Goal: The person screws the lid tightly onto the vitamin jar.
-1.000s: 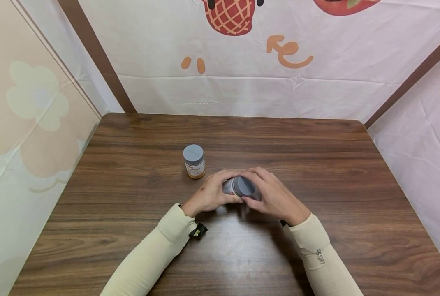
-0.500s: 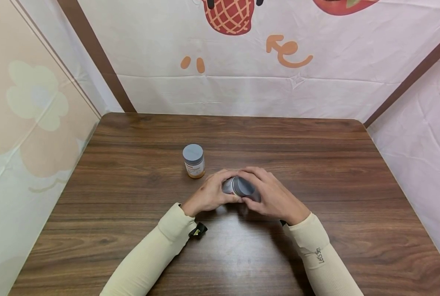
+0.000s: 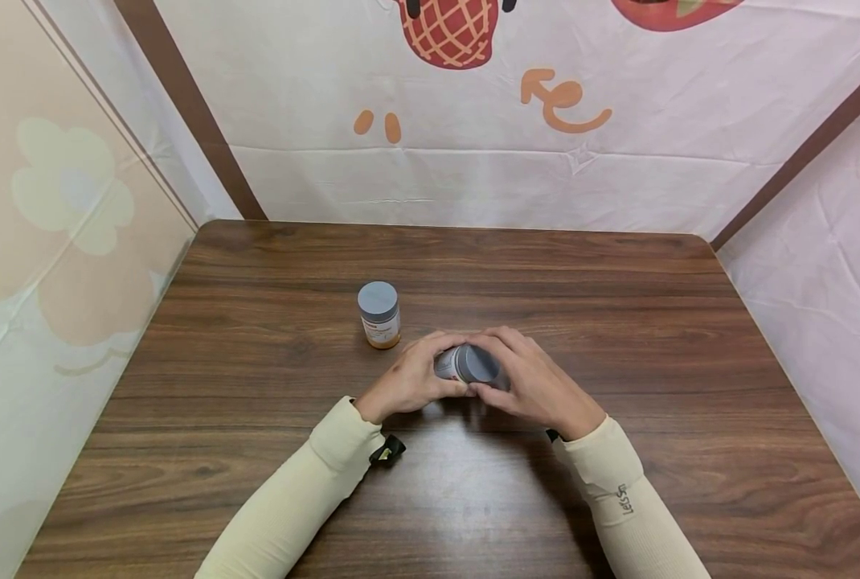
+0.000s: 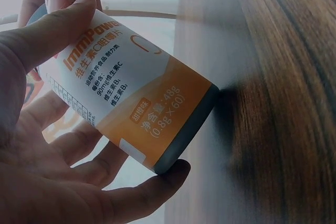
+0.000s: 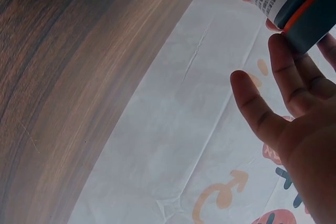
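Note:
A vitamin tablet bottle (image 4: 139,85) with a white and orange label lies tilted between both hands. My left hand (image 3: 414,375) grips its body, thumb across the label and fingers underneath, in the left wrist view. The grey cap (image 3: 481,365) points right, held by my right hand (image 3: 534,384) with thumb and fingers around its sides. Seen by the right wrist camera, an orange ring (image 5: 310,4) shows beside the cap, and two or three fingers touch or lie near the cap's edge. The bottle's base sits low by the table; contact with it is unclear.
A second, similar bottle (image 3: 379,316) with a grey lid stands upright on the wooden table (image 3: 582,297), behind and left of the hands. Patterned cloth walls (image 3: 314,185) rise at the back and sides of the table.
Both hands stay at the same place around the bottle. The right thumb and fingers shift slightly at the cap; the standing bottle has not moved.

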`<state>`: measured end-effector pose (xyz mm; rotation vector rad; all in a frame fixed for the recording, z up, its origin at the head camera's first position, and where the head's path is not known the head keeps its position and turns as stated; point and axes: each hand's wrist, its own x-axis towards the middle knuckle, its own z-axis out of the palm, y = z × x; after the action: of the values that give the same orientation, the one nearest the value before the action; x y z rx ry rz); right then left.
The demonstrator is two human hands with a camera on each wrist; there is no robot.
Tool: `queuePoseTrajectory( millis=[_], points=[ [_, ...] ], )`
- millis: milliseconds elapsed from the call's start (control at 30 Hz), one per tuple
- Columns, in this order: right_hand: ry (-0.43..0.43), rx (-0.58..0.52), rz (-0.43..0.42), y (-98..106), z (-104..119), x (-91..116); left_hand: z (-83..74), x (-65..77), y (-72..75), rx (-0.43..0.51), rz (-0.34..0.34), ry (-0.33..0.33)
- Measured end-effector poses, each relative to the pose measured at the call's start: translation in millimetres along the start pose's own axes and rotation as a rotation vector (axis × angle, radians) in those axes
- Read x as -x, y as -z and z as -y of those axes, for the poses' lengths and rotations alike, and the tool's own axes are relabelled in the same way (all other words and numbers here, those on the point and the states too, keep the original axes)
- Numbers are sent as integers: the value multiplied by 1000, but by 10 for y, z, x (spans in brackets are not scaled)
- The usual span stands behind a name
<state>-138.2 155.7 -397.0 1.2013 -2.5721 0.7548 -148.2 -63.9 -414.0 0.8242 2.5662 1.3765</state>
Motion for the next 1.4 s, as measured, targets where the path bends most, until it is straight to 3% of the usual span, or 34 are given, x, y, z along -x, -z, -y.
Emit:
queuePoseTrajectory(
  millis=[667, 1000, 1233, 1400],
  points=[
    [95, -27, 13, 28, -38, 35, -8, 1, 3, -6, -2, 6],
    [43, -30, -14, 22, 12, 34, -11, -10, -8, -14, -13, -2],
    [-3, 28, -16, 17, 37, 21, -17, -7, -2, -29, -16, 9],
    [40, 24, 11, 28, 18, 26, -16, -9, -6, -44, -17, -15]
  ],
)
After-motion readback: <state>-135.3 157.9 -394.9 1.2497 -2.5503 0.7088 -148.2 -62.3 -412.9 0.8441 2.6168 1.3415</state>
